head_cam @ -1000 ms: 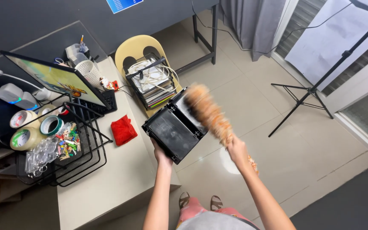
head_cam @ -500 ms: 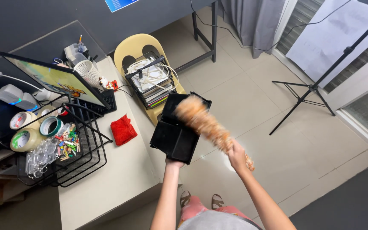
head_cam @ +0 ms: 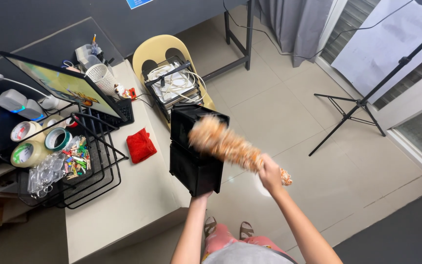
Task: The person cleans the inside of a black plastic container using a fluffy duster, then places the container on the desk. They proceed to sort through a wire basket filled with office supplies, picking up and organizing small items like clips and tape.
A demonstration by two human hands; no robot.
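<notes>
The right hand (head_cam: 271, 172) is closed around the handle of a fluffy orange duster (head_cam: 223, 143), whose blurred head lies across the open top of a black box (head_cam: 195, 151). The handle's patterned end pokes out past the fist toward the floor. The left hand (head_cam: 202, 195) grips the box from below, at its near bottom edge; only the fingertips show, the rest hidden behind the box. The box is held in the air, tilted, just off the edge of a pale desk (head_cam: 123, 195), its opening facing up and away.

On the desk just beside the box lies a folded red cloth (head_cam: 140, 145). Farther left stands a black wire rack (head_cam: 81, 166) holding rolls of tape (head_cam: 30, 146) in tan, white and green, clear plastic cases and a heap of small coloured pieces too small to tell apart. Behind the rack a monitor (head_cam: 62, 85) tilts, its screen yellow and green. A white mesh cup (head_cam: 102, 78) and a grey holder with pens stand beyond it.

Past the desk end a yellow chair (head_cam: 159, 51) carries a dark tray of white cables (head_cam: 174, 84). A blue sign on the dark wall is cut off by the top edge. A black tripod (head_cam: 357, 105) stands on the tiled floor at right, with grey curtains behind it.
</notes>
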